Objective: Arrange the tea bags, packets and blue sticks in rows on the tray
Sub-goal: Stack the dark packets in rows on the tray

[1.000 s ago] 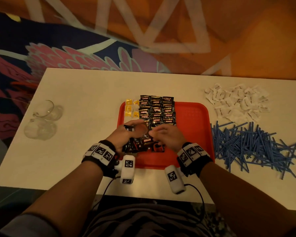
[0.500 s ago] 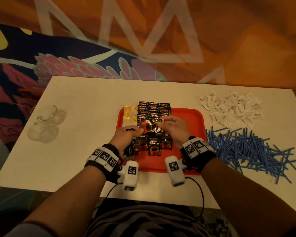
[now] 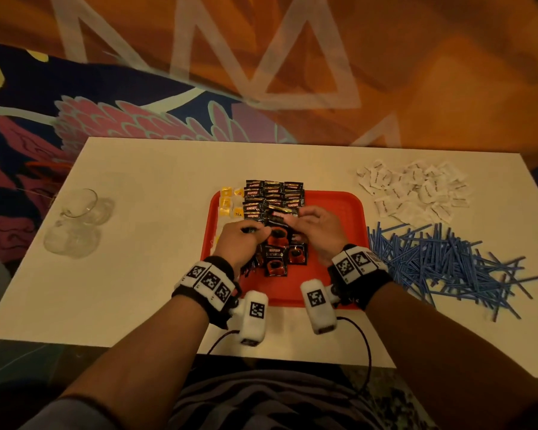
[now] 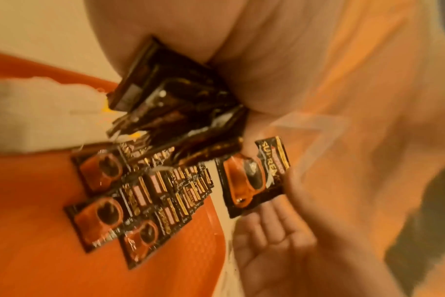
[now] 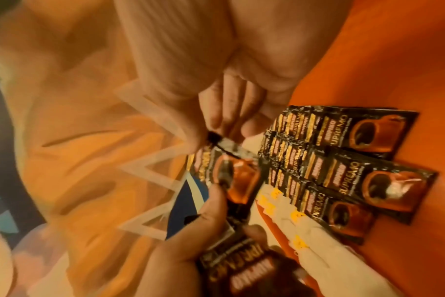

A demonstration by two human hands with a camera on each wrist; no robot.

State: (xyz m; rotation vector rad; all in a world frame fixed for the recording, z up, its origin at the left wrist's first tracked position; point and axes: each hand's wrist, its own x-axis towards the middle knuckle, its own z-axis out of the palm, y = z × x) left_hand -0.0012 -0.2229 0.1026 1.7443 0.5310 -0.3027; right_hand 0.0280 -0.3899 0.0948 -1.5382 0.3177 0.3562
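It looks like a hotel or café lounge rather than a home. A plain white table (image 3: 143,243) stands on a bold patterned carpet (image 3: 385,72) — orange with pale triangles, dark blue with pink leaf shapes. The supplies are catering stock: bulk coffee packets (image 3: 273,193) on a red serving tray (image 3: 339,243), white sachets (image 3: 413,190), blue sticks (image 3: 441,262) — and glass cups (image 3: 78,212).

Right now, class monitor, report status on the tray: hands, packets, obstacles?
Left hand grips packet stack. Right hand pinches one coffee packet above tray. Blue sticks still off-tray.
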